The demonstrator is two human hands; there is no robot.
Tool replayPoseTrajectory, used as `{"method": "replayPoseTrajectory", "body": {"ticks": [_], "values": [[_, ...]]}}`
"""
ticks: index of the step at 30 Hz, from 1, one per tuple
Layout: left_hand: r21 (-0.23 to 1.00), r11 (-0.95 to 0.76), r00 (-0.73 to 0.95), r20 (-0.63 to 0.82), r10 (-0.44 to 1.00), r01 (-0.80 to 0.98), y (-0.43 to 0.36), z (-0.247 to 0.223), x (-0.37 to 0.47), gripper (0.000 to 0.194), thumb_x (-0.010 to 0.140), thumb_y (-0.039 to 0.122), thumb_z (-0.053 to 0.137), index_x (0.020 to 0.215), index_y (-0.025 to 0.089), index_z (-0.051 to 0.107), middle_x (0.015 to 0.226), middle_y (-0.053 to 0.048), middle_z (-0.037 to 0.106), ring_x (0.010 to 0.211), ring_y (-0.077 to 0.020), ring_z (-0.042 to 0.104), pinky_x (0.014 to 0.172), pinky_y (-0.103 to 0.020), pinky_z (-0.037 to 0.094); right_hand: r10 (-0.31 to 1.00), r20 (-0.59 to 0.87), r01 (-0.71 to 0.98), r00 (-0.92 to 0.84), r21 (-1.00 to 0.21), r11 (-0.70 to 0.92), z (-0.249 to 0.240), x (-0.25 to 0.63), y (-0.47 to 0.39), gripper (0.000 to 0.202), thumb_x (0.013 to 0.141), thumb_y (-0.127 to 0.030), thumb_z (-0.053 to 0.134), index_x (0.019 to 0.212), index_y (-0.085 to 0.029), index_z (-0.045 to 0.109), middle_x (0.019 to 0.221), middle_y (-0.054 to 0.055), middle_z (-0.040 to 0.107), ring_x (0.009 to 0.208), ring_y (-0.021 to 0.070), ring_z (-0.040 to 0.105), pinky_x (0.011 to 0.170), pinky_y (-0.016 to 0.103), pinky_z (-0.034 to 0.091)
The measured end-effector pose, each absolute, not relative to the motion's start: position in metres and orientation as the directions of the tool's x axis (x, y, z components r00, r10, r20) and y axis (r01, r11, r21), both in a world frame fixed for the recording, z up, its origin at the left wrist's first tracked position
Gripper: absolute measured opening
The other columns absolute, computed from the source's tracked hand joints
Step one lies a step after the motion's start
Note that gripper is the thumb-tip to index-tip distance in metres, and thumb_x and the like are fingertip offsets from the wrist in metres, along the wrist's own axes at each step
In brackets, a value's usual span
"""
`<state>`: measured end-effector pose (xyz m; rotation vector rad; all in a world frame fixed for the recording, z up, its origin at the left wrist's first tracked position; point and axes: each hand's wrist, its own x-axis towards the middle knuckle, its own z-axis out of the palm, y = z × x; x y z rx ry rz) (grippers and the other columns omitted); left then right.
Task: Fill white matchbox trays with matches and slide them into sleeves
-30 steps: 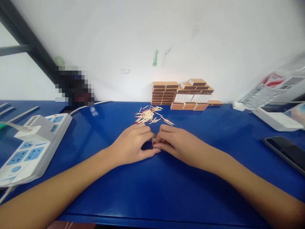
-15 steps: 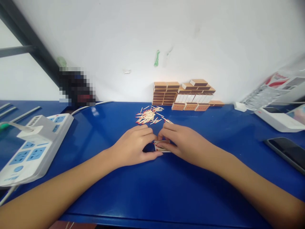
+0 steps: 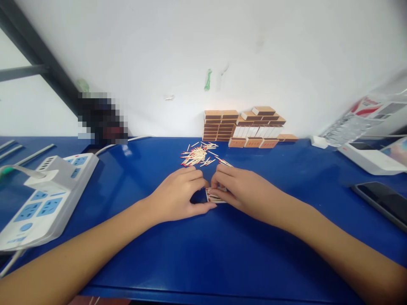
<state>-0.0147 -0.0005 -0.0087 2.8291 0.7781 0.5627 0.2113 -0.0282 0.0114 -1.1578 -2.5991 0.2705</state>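
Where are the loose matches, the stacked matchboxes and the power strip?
loose matches [image 3: 199, 154], head view, middle of the pile.
stacked matchboxes [image 3: 221, 126], head view, front of the left stack.
power strip [image 3: 47, 199], head view, its top face.

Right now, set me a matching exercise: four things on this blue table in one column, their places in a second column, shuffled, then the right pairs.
Things:
1. matchbox tray
2. loose matches
3. power strip
4. stacked matchboxes

Places:
A. against the white wall, at the back
B. at the left edge of the table
C. between the left hand and the right hand
D. in a scattered pile just beyond the fingertips

Pairs: 1-C, 2-D, 3-B, 4-A
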Motion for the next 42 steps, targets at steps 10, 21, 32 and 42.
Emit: {"method": "replayPoseTrajectory", "body": {"ticks": [10, 21, 32, 42], "values": [[0.274, -0.841, 0.763, 0.357, 0.539, 0.466, -0.001, -0.008, -0.016, 0.032, 0.092, 0.047, 0.072, 0.101, 0.016, 0.073, 0.089, -0.004, 0.065, 0.084, -0.0194, 0.061, 0.082, -0.036, 0.049, 0.881, 0.196, 0.813, -0.431, -0.340, 0.473, 0.022, 0.261, 0.001, 0.014, 0.097, -0.031, 0.062, 0.089, -0.021, 0.068, 0.081, 0.004, 0.067, 0.072, 0.0175, 0.059, 0.064, 0.030, 0.040], [0.236, -0.844, 0.750, 0.388, 0.536, 0.481, 0.000, -0.005, -0.016, 0.030, 0.092, 0.046, 0.072, 0.099, 0.016, 0.073, 0.088, -0.004, 0.067, 0.084, -0.0202, 0.062, 0.081, -0.036, 0.050, 0.834, 0.018, 0.747, -0.552, -0.434, 0.504, 0.010, 0.254, -0.003, 0.019, 0.099, -0.034, 0.060, 0.086, -0.022, 0.066, 0.086, 0.003, 0.066, 0.075, 0.0171, 0.058, 0.068, 0.030, 0.042], [0.215, -0.839, 0.759, 0.356, 0.544, 0.500, 0.001, -0.007, -0.016, 0.032, 0.093, 0.047, 0.071, 0.098, 0.016, 0.073, 0.087, -0.005, 0.066, 0.084, -0.0207, 0.062, 0.080, -0.036, 0.050, 0.883, 0.076, 0.758, -0.462, -0.482, 0.438, 0.010, 0.252, -0.002, 0.007, 0.094, -0.024, 0.059, 0.092, -0.021, 0.066, 0.076, -0.001, 0.065, 0.064, 0.0140, 0.056, 0.060, 0.027, 0.041], [0.202, -0.839, 0.755, 0.368, 0.543, 0.505, 0.000, -0.008, -0.016, 0.032, 0.094, 0.049, 0.069, 0.097, 0.017, 0.072, 0.087, -0.005, 0.067, 0.084, -0.0213, 0.062, 0.079, -0.036, 0.049, 0.883, 0.233, 0.669, -0.407, -0.582, 0.462, 0.015, 0.245, -0.007, 0.020, 0.095, -0.027, 0.059, 0.109, -0.022, 0.073, 0.084, 0.002, 0.071, 0.069, 0.0154, 0.061, 0.065, 0.029, 0.047]]}}
